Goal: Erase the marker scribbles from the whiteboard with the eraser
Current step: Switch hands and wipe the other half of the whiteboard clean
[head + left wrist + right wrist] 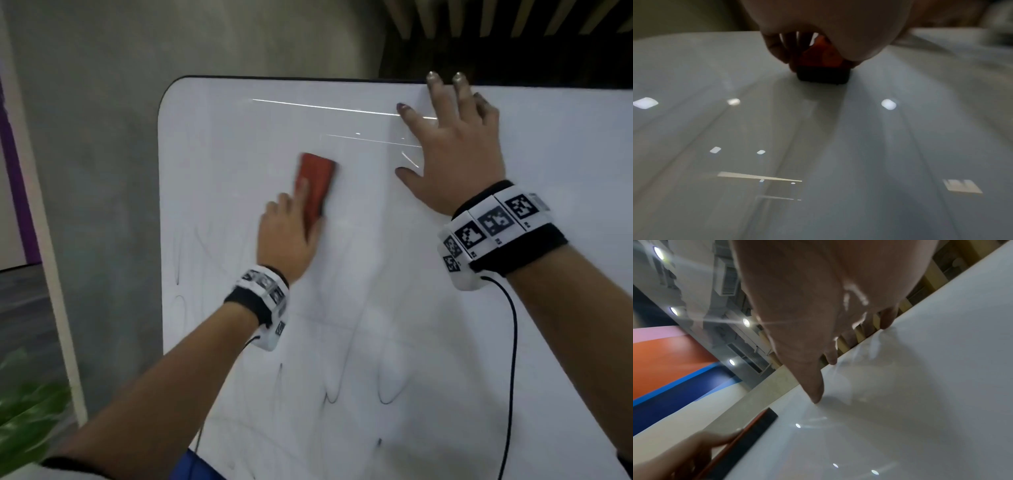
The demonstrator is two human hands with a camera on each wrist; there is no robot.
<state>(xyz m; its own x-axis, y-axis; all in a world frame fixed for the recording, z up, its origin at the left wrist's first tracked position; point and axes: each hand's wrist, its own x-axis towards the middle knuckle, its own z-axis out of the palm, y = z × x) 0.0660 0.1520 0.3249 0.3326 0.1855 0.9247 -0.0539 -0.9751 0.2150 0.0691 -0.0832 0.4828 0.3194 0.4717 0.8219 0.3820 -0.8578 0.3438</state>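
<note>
A white whiteboard [428,274] with a dark rim fills most of the head view. My left hand [286,233] grips a red eraser [313,186] with a dark felt base and presses it flat on the board's upper left part. The left wrist view shows the eraser [823,65] under my fingers; the right wrist view shows the eraser [748,439] side on. My right hand [452,150] lies flat with spread fingers on the board near its top edge. Thin dark marker scribbles [387,387] loop across the lower board, with fainter ones [178,260] at the left.
A grey wall [102,171] stands left of the board. Green leaves [27,411] show at the bottom left. Dark slats [513,34] run above the board's top edge. A black cable [512,342] hangs from my right wristband.
</note>
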